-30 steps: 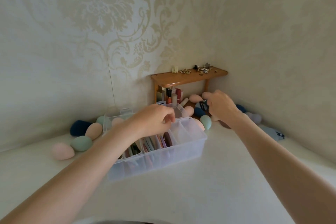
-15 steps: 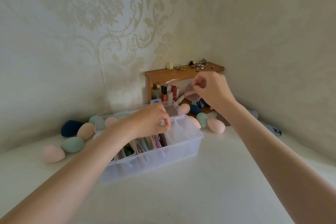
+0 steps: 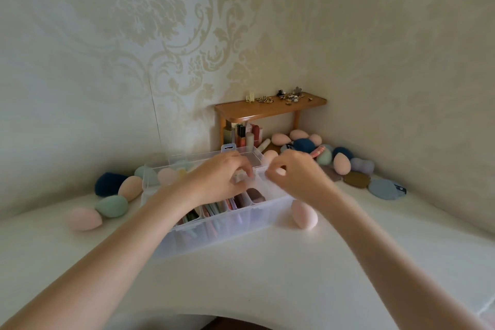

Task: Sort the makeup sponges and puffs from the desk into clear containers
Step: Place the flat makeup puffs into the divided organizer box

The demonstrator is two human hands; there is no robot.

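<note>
White desk (image 3: 267, 276) in a papered corner, left hand (image 3: 217, 182) with fingers curled over the clear container (image 3: 227, 230), its hold unclear, right hand (image 3: 297, 177) pinching something small and pale above the right end compartment, pink sponge (image 3: 304, 214) just beside the container, more sponges (image 3: 341, 163) by the wooden shelf (image 3: 267, 109).

- Soft, even daylight is seen; shadows are faint.
- The right hand (image 3: 297, 177) is smeared by motion blur.
- Straight edges are bowed by wide-angle distortion near the borders.
</note>
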